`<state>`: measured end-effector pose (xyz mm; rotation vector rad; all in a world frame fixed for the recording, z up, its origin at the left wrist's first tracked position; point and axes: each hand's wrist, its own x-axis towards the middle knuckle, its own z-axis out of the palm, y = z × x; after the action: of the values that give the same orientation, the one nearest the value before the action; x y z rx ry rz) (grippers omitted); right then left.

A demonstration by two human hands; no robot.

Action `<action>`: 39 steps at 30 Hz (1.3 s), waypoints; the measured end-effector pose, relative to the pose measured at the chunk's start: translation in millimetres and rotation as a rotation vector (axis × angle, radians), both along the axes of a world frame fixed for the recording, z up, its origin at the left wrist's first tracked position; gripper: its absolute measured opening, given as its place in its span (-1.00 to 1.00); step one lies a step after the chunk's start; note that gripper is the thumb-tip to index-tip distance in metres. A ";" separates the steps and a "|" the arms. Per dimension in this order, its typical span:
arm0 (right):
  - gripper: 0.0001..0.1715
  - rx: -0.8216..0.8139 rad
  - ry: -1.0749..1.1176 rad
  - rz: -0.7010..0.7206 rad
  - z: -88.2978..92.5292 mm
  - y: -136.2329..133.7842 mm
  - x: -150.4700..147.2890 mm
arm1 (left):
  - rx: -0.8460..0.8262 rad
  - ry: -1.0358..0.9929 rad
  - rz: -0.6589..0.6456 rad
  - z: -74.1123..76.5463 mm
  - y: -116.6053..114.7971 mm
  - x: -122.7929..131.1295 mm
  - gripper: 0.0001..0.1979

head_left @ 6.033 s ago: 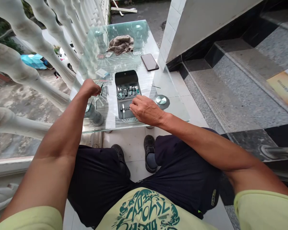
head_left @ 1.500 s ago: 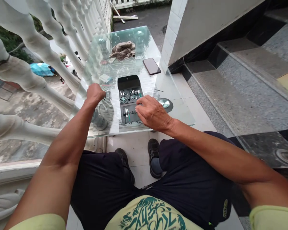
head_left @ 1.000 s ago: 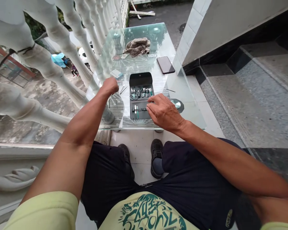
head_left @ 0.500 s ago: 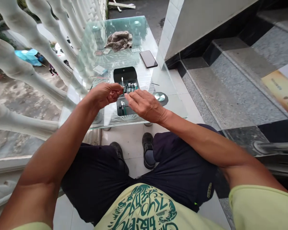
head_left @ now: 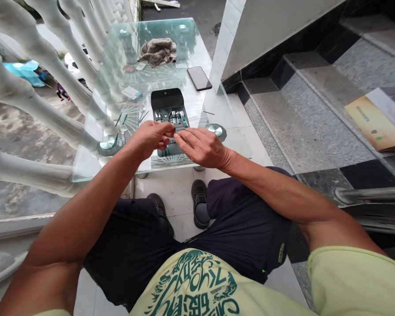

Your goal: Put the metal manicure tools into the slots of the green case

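Note:
A manicure set case (head_left: 166, 100) lies unfolded on the glass table, its dark flap at the far side. Small metal and green tools, among them what look like nail clippers (head_left: 177, 117), sit in its slots. Over the near half of the case, my left hand (head_left: 155, 138) is closed in a pinch. My right hand (head_left: 202, 147) meets it there, thumb and fingers pressed together, the fingertips of both almost touching. Whatever they hold is too small and too covered to make out. The hands hide part of the case.
Loose slim tools (head_left: 124, 119) lie on the glass table (head_left: 224, 145) left of the case, and a thin one (head_left: 208, 112) lies right. Farther back are a phone (head_left: 199, 78), a crumpled cloth (head_left: 158, 52) and a small packet (head_left: 131, 92). Balusters (head_left: 49, 48) border the left, stairs (head_left: 303, 114) the right.
Both hands have come slightly nearer to me, showing more of the tools in the case. The left hand has turned a little. The whole view has shifted slightly.

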<state>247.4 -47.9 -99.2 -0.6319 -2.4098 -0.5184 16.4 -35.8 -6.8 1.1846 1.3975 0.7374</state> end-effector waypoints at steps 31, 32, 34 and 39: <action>-0.57 -0.003 -0.200 0.089 -48.8 -26.2 -19.8 | 0.473 0.980 -0.378 -40.9 23.1 -41.9 -0.62; -0.57 -0.029 -0.194 0.092 -49.8 -26.6 -20.6 | 0.471 0.983 -0.378 -41.1 23.5 -41.9 -0.63; -0.57 -0.058 -0.180 0.082 -51.0 -27.0 -22.9 | 0.466 0.994 -0.385 -41.5 24.6 -42.2 -0.64; -0.52 -0.059 -0.166 -0.008 -49.3 -23.2 -30.5 | 0.482 0.990 -0.408 -42.0 27.3 -42.8 -0.71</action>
<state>216.9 -71.1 -148.6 -0.6463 -2.5883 -0.5226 -26.4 -8.5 -48.9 2.3297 1.6916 0.1568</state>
